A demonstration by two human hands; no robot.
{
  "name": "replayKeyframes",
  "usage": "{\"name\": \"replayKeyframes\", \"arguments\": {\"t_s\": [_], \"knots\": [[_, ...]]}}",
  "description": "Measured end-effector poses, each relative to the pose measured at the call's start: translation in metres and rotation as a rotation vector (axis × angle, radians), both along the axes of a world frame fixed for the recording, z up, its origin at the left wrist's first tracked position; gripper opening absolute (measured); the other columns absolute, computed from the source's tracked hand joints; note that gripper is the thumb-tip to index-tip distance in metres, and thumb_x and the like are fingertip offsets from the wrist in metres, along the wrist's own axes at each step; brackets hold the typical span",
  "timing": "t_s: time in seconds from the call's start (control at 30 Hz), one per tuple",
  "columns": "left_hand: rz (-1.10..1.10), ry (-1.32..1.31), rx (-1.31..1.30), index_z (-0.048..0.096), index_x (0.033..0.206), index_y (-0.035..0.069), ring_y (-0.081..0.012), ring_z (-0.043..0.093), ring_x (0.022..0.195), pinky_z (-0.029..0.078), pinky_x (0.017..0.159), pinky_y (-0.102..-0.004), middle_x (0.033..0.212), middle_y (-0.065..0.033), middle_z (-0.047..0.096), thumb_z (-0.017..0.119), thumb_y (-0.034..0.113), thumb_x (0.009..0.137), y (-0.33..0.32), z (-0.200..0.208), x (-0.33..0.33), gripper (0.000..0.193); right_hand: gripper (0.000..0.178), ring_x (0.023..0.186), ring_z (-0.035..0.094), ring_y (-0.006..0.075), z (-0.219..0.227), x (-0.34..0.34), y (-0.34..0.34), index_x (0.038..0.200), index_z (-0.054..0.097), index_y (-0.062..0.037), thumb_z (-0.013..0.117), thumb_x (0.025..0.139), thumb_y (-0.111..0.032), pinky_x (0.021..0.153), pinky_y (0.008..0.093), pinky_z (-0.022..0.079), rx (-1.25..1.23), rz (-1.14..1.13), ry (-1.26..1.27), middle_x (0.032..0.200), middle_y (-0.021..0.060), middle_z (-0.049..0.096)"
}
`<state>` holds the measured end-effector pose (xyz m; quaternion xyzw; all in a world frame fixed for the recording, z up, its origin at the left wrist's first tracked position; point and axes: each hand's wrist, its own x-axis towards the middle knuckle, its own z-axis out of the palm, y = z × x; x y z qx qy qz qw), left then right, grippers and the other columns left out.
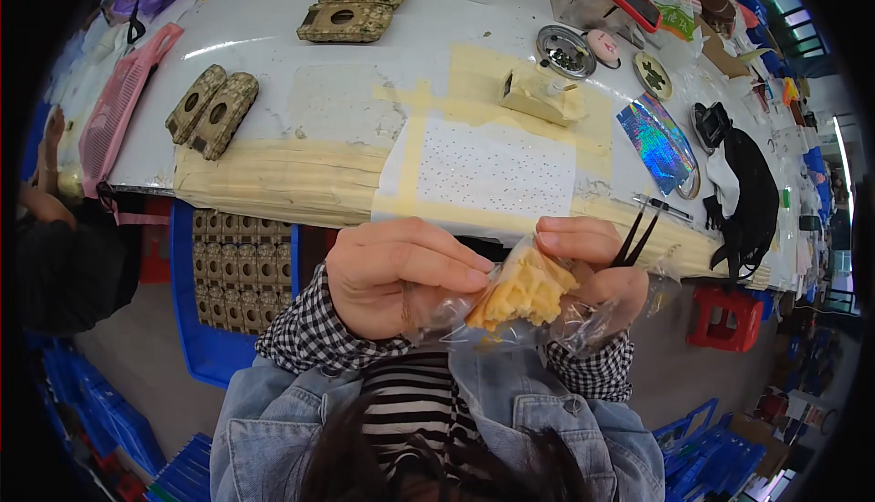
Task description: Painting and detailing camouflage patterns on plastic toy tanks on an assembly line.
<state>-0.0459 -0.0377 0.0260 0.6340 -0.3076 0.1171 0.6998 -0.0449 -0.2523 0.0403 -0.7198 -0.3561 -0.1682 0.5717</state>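
Between my hands, in front of my chest at the table's near edge, is a yellow waffle [527, 294] with a ragged, bitten-looking edge, partly inside a clear plastic wrapper [437, 318]. My left hand [387, 270] is closed, its thumb and fingers pinching the wrapper at the waffle's left side. On the other side my right hand [592, 270] grips the wrapper and waffle. Black tweezers [640, 233] also stick out of that hand, tips pointing up and away. Just beyond lies a white sheet [497, 169] with many small dots, taped down with yellowish tape.
Camouflage-patterned parts with round holes [214, 115] sit on the left and at the back; a blue crate [187, 338] below holds more. A tape-covered block [542, 97], round dish [567, 51], iridescent sheet [658, 142] and pink basket [123, 106] surround the work area. Another person's arm [47, 201] shows far left.
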Motion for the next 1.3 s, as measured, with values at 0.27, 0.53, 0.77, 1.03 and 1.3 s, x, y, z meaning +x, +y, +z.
{"name": "replayKeyframes", "arguments": {"t_s": [0.27, 0.53, 0.77, 1.03, 1.3], "knots": [[-0.035, 0.07, 0.055, 0.067, 0.084, 0.001, -0.0193, 0.066, 0.076, 0.053, 0.067, -0.0264, 0.082, -0.0109, 0.066, 0.071, 0.003, 0.076, 0.005, -0.003, -0.002, 0.009, 0.028, 0.096, 0.06, 0.036, -0.021, -0.003, 0.005, 0.073, 0.044, -0.0058, 0.042, 0.094, -0.024, 0.083, 0.0451, 0.048, 0.07, -0.032, 0.076, 0.098, 0.0269, 0.062], [-0.077, 0.022, 0.041, 0.067, 0.083, 0.001, -0.0193, 0.065, 0.072, 0.053, 0.065, -0.0265, 0.085, -0.0119, 0.066, 0.071, 0.002, 0.075, 0.004, 0.0, -0.004, 0.008, 0.022, 0.093, 0.061, 0.0351, -0.025, -0.005, 0.003, 0.078, 0.042, -0.0066, 0.046, 0.093, -0.022, 0.081, 0.0435, 0.05, 0.213, 0.061, 0.178, 0.097, 0.0251, 0.063], [-0.21, -0.203, -0.21, 0.067, 0.077, 0.0, -0.0221, 0.064, 0.061, 0.053, 0.055, -0.0254, 0.08, -0.017, 0.066, 0.071, 0.001, 0.073, -0.005, 0.009, -0.005, 0.006, 0.024, 0.089, 0.062, 0.0363, 0.012, -0.016, 0.002, 0.068, 0.042, -0.008, 0.063, 0.078, -0.01, 0.072, 0.0407, 0.052, 0.142, 0.141, 0.037, 0.095, 0.0258, 0.064], [-0.477, -0.242, -0.44, 0.069, 0.083, -0.004, -0.0232, 0.065, 0.063, 0.055, 0.056, -0.0259, 0.084, -0.0217, 0.065, 0.064, -0.006, 0.075, -0.012, 0.044, -0.015, 0.01, 0.016, 0.078, 0.064, 0.0371, 0.028, -0.021, 0.017, 0.067, 0.036, -0.002, 0.047, 0.071, 0.01, 0.064, 0.0411, 0.06, 0.413, 0.35, -0.275, 0.084, 0.0277, 0.062], [-0.483, -0.427, -0.517, 0.07, 0.082, 0.0, -0.0178, 0.062, 0.065, 0.049, 0.057, -0.0211, 0.086, -0.0177, 0.066, 0.062, 0.001, 0.08, -0.021, 0.037, -0.009, 0.008, 0.014, 0.074, 0.063, 0.0224, 0.035, -0.025, 0.022, 0.08, 0.043, -0.001, 0.055, 0.086, -0.005, 0.056, 0.0274, 0.059, 0.292, 0.312, -0.28, 0.079, 0.0112, 0.065]]}}
